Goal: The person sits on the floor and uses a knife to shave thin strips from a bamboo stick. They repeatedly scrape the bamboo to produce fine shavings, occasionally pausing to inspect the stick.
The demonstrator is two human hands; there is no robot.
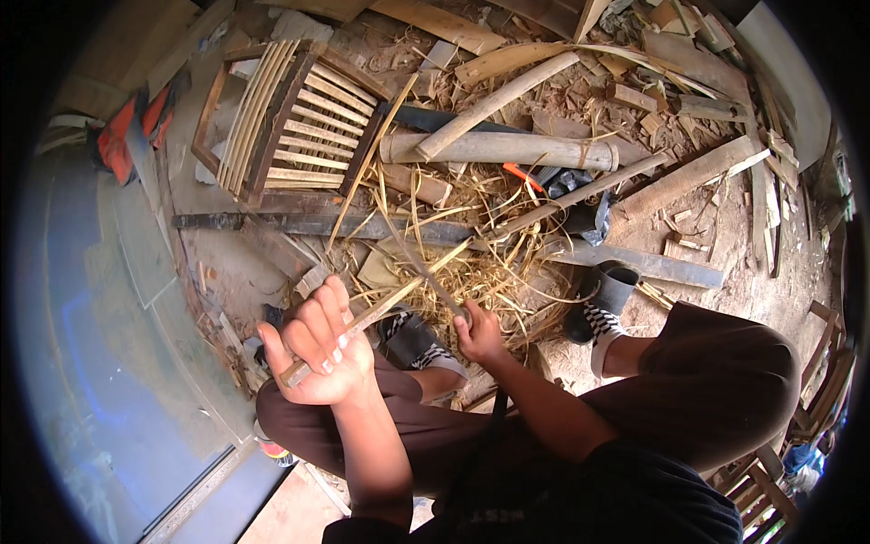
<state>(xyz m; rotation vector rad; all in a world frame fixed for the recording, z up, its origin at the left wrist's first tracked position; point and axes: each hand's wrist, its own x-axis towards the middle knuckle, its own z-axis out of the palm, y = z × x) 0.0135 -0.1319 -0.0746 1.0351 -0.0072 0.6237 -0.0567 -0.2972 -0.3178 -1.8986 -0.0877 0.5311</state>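
My left hand [324, 340] is closed around a narrow bamboo strip [388, 303], whose near end sticks out below the palm. From there the strip slants away to the upper right. My right hand [480, 335] grips a knife [444, 292] with a long, narrow, greyish blade that points up and left. Blade and strip cross in front of my hands; whether they touch, I cannot tell. The knife's handle is mostly hidden in my fist. Below the crossing lies a heap of thin, curled bamboo shavings [507, 288] between my feet.
A slatted wooden frame [317, 127] stands at the far left. Beyond the shavings lies a thick bamboo pole [507, 150]. Dark bars [648, 263] and planks [689, 186] lie on the littered ground. A blue-grey panel [118, 354] fills the left side.
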